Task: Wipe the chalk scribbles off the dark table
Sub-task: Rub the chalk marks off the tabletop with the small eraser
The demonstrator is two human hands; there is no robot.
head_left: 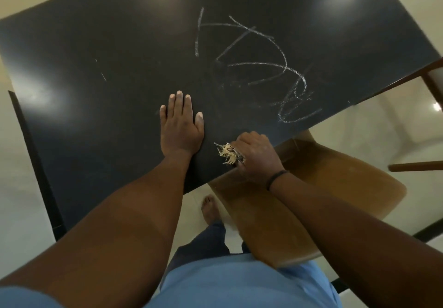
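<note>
White chalk scribbles [261,65] loop across the right half of the dark table [115,51], running down toward its right edge. A couple of short faint chalk marks [103,76] lie on the left half. My left hand [181,124] lies flat on the table near its front edge, fingers straight. Just right of it, my right hand [254,155] grips a frayed, straw-coloured wad of fibres [227,154] at the table's front edge. The wad sits below and left of the scribbles, apart from them.
A tan wooden chair [311,187] stands at the table's front right, under my right forearm. A second chair's wooden parts [417,165] show at the far right. My bare foot [211,209] stands on the pale floor beside the table.
</note>
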